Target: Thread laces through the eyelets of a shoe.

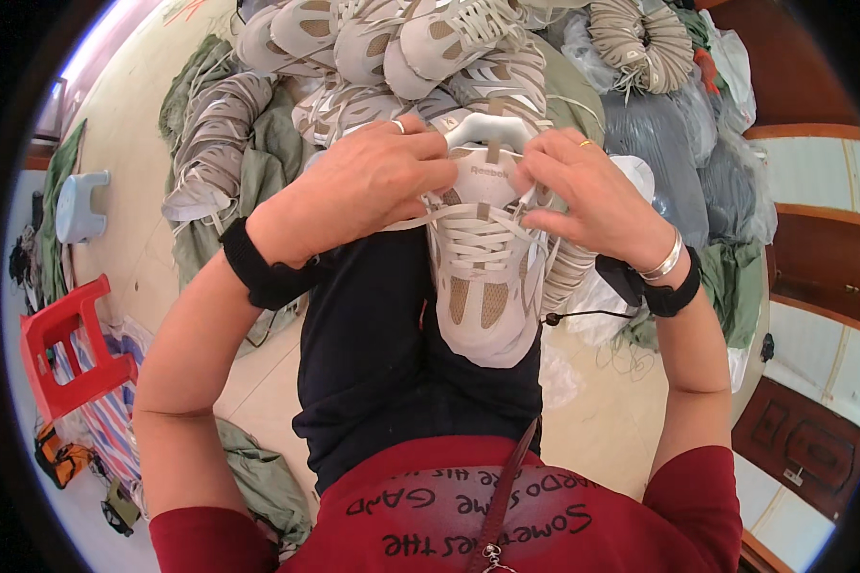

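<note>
A beige sneaker [492, 339] with tan mesh patches rests on my dark-trousered thighs, its toe pointing toward me. White laces [478, 246] criss-cross its front, below the padded tongue. My left hand [377, 180], a ring on one finger, is closed at the left side of the ankle opening, with a lace running out beneath its fingers. On the opposite side, my right hand [592, 196] pinches at the top lace holes, its thumb and fingertips around the lace there. The fingertips partly hide both lace ends.
Similar sneakers [449, 43] are heaped just beyond my knees. Rows of uppers [218, 143] lie at left, and a coiled bundle [643, 43] sits at far right by grey plastic bags [655, 143]. A red stool [67, 349] and a light blue stool [83, 207] stand left.
</note>
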Tool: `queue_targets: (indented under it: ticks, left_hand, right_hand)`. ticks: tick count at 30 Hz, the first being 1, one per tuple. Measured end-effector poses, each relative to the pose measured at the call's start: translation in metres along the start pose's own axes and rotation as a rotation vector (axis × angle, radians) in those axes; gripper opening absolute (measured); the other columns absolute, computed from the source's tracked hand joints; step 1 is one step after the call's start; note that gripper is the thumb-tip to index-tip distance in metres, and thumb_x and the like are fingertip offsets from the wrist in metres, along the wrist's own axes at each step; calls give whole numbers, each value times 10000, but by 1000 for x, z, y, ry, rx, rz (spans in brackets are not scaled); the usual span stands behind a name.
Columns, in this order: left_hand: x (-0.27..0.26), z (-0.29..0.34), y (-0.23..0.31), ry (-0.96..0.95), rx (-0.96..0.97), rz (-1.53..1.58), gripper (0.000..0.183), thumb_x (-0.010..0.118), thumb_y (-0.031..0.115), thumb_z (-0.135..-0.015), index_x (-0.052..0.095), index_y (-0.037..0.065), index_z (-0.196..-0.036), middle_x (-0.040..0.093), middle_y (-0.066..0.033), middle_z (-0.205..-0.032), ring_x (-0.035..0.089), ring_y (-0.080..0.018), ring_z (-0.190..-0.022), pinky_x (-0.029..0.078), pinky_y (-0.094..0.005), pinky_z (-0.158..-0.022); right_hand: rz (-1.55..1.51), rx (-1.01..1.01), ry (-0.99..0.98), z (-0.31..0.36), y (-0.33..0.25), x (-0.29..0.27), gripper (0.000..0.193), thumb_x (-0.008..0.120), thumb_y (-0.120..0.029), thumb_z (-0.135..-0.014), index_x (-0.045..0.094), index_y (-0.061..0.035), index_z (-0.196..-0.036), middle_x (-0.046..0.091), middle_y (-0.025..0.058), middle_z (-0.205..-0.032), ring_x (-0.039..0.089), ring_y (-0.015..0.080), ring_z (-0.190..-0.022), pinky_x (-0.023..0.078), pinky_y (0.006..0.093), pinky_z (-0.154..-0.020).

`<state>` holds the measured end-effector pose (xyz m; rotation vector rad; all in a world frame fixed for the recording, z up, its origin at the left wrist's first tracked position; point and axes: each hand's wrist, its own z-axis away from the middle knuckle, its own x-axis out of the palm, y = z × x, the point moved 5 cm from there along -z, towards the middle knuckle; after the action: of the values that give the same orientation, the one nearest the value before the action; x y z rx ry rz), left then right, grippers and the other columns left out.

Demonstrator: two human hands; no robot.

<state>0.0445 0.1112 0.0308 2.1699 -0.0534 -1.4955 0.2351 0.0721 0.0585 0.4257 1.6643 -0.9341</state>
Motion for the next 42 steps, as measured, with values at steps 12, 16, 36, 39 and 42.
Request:
queue_targets:
  ticks: [12,16,36,39,42]
  left_hand:
    - [8,-12,9,49,30,-7,169,692,191,-699,592,70,-638,549,-57,-778,528,-272,-861,410,-396,-786]
    - [24,-21,13,-72,-39,-109,80,627,136,-666,617,80,-609,557,-55,-702,548,-268,-820,405,-392,-761]
    - [29,-8,-18,169,-600,846,176,594,167,-953,617,-4,-915,565,52,-806,455,-38,-779,403,-219,-689]
    - [28,-12,-13,170,-579,920,163,585,166,-957,629,11,-927,572,48,-829,480,-42,-796,410,-221,-710]
    - [20,-7,-24,294,-579,1024,158,581,176,-966,641,31,-952,580,48,-854,510,-48,-801,415,-217,-735]
  right_hand:
    - [-1,62,28,-2,-9,11,154,639,-200,-773,619,-72,-689,550,59,-784,542,263,-827,403,401,-762]
    - [0,34,-17,-13,-10,24,121,586,-151,-739,613,-67,-657,569,84,-780,565,285,-815,400,421,-742]
    - [-192,199,212,-41,14,17,192,586,-166,-807,648,5,-746,631,157,-783,596,331,-722,460,427,-725]
    - [-379,311,752,-43,76,-30,189,599,-211,-938,662,-36,-974,586,10,-793,474,105,-652,439,306,-638]
    - [-1008,482,910,-33,134,-51,171,554,-174,-962,646,-30,-956,662,51,-914,454,66,-614,407,244,-559]
